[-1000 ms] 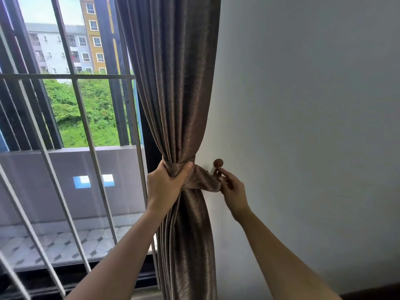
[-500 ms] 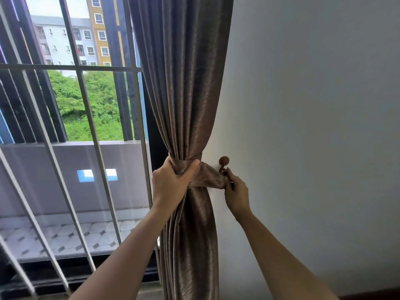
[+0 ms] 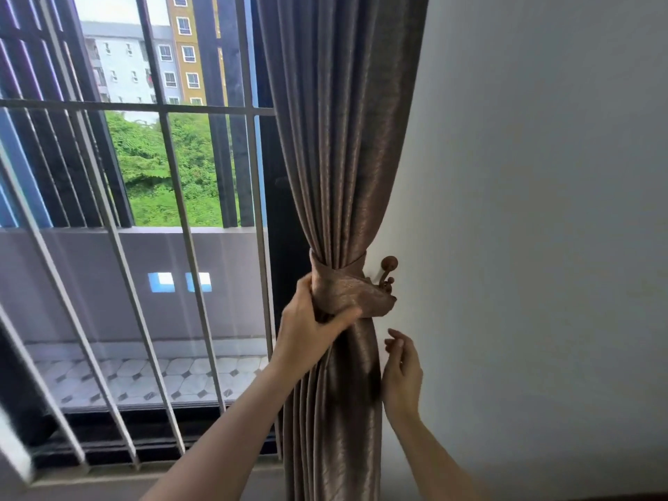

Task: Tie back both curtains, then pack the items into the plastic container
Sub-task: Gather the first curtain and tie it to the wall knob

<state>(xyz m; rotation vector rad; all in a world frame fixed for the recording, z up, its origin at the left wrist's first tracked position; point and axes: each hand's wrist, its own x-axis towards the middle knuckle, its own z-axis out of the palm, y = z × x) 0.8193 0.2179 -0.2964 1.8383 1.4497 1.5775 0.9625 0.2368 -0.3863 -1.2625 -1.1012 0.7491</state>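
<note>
Left hand grips the tieback round the curtain, hiding its lower edge; right hand hovers nearby, loosely curled.

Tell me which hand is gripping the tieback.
The left hand, curled round the tieback on the curtain; the right hand hangs loose below the hook, holding nothing.

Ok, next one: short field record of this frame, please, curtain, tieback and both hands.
curtain: brown, gathered beside the wall
tieback: wrapped round the curtain, end at the wall hook
left hand: grips the gathered curtain at the tieback
right hand: below the hook, holding nothing, fingers loosely curled
window bars: left of the curtain
</note>
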